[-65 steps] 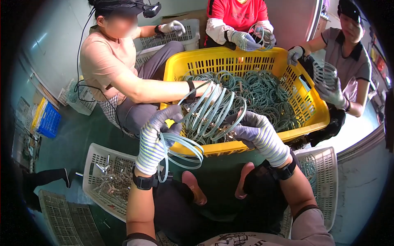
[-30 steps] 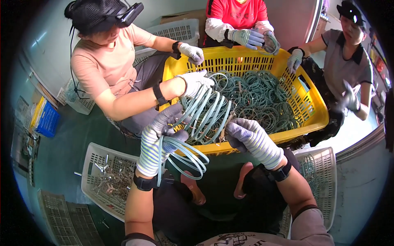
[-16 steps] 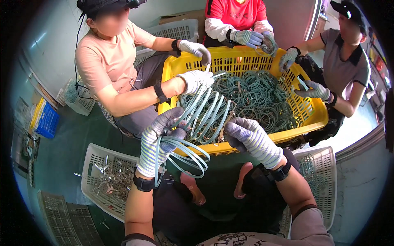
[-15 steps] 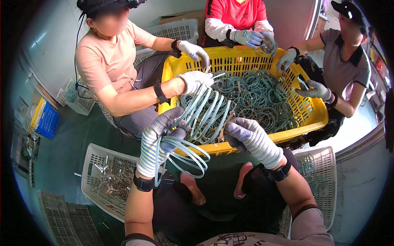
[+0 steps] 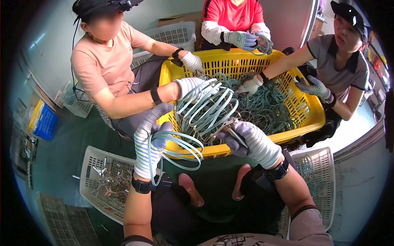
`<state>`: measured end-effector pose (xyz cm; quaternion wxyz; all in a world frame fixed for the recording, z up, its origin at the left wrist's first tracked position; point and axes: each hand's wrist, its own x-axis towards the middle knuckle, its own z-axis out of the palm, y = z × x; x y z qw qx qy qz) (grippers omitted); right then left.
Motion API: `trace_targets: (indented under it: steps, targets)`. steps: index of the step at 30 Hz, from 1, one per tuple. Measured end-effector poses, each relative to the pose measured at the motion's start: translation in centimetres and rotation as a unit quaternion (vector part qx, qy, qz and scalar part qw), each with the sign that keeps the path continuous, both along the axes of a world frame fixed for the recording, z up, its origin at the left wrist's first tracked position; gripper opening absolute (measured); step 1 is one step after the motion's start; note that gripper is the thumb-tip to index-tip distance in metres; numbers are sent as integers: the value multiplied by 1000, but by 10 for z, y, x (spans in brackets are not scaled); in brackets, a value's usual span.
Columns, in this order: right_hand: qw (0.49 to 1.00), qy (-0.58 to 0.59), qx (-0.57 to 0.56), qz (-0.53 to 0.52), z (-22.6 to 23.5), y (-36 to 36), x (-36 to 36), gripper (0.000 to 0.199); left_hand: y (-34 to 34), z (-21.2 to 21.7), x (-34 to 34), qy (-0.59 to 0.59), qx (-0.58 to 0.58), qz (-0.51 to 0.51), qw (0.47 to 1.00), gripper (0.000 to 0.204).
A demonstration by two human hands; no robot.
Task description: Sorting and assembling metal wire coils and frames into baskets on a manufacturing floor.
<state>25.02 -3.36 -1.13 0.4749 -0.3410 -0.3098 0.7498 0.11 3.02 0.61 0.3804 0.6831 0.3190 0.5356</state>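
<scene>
Several pale teal rings (image 5: pixel 184 158) hang in a loose bundle from my left hand (image 5: pixel 150 141), whose fingers curl round them while the thumb side points up. My right hand (image 5: pixel 252 141) is closed on a shiny metal piece (image 5: pixel 237 135) with a rod-like end, just over the near rim of the yellow basket (image 5: pixel 283 137). The metal piece's exact kind is not clear. Both my hands wear striped, grey-tipped gloves. Just beyond them, a co-worker's gloved hand (image 5: pixel 195 88) holds another fan of teal rings (image 5: pixel 211 108) above the basket, which is full of teal rings (image 5: pixel 266 100).
A pale crate (image 5: pixel 96 192) of metal pieces stands at my left, another crate (image 5: pixel 328 192) with teal rings at my right. Three co-workers sit round the basket, hands over or near it. A blue bin (image 5: pixel 45 121) is at far left.
The metal piece now shows plainly in my right hand. My left hand has shifted slightly left with its rings. The right co-worker's arm has reached into the basket; the left co-worker's far hand has lowered.
</scene>
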Motion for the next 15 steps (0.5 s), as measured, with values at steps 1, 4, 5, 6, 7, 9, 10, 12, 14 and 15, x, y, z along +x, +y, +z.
trace_targets:
  steps: [1, 4, 5, 6, 7, 9, 10, 12, 14, 15]
  targets:
    - [1000, -1, 0, -2, -1, 0, 1, 43, 0, 0, 1, 4, 4, 6, 1000, 36]
    - [999, -24, 27, 15, -4, 0, 4, 49, 1, -3, -2, 22, 3, -11, 1000, 37]
    - [999, -29, 28, 18, -4, 0, 3, 48, 0, -3, -3, 21, 3, -13, 1000, 37]
    - [999, -34, 30, 21, -3, 0, 1, 48, 0, -4, -3, 31, 6, -3, 999, 38]
    - [999, -42, 22, 17, -1, 0, 1, 48, 1, -5, -3, 40, 8, 6, 999, 38]
    - [999, -36, 14, 10, 2, -2, 1, 47, 3, -8, -3, 49, 20, 0, 999, 39]
    - [1000, -26, 9, 8, 3, -2, 0, 47, 4, -8, -4, 61, 33, 0, 998, 39]
    - [1000, -22, 9, 8, 2, -2, -1, 46, 3, -8, -3, 59, 38, -1, 998, 41]
    - [999, -36, 13, 4, 4, -3, -1, 45, 3, -9, -1, 36, 23, -12, 999, 40]
    - [999, -36, 13, 4, 4, -3, -1, 45, 2, -9, -2, 36, 24, -12, 999, 40]
